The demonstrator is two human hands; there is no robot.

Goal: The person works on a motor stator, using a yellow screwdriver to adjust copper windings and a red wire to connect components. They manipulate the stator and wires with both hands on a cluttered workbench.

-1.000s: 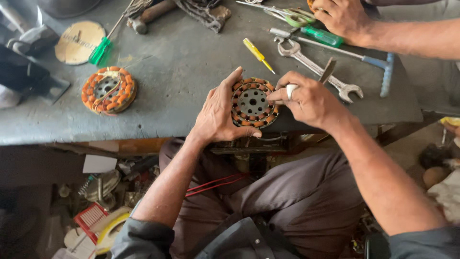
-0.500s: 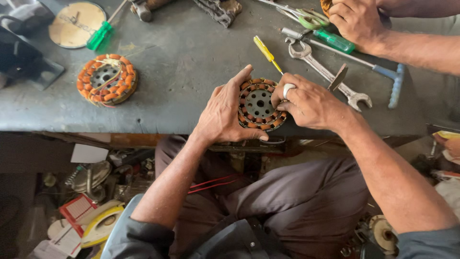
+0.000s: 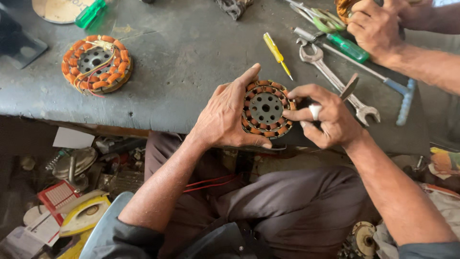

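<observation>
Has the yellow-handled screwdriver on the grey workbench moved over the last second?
No. The yellow-handled screwdriver lies just left of the open-ended spanner, as before; only the head camera shifted.

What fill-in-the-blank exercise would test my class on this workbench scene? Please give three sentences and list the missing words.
1. Both the left hand and the right hand hold a round wound stator at the ____ edge of the bench.
2. A second wound stator lies on the grey workbench to the person's ____.
3. The small screwdriver beyond the held stator has a ____ handle.

Missing words: near; left; yellow
</observation>
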